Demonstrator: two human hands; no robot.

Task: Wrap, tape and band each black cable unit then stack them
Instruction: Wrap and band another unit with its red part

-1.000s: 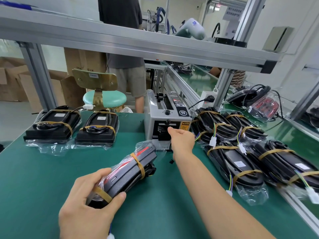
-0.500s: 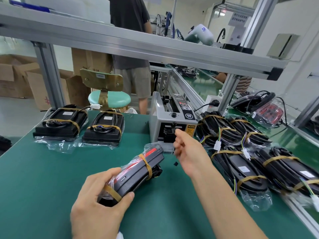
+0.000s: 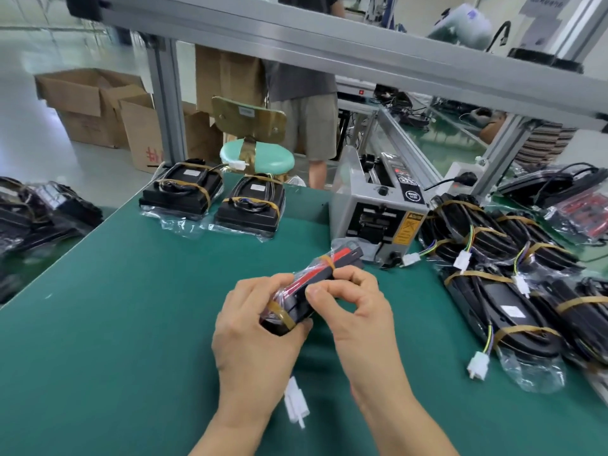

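While the left hand (image 3: 253,327) grips it, the cable unit (image 3: 312,284) meets the right hand (image 3: 355,307).

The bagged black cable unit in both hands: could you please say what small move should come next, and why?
Probably press the right hand fingertips down along the bagged black cable unit, likely to seat tape; the left hand grips its near end, and two tan rubber bands are already on.
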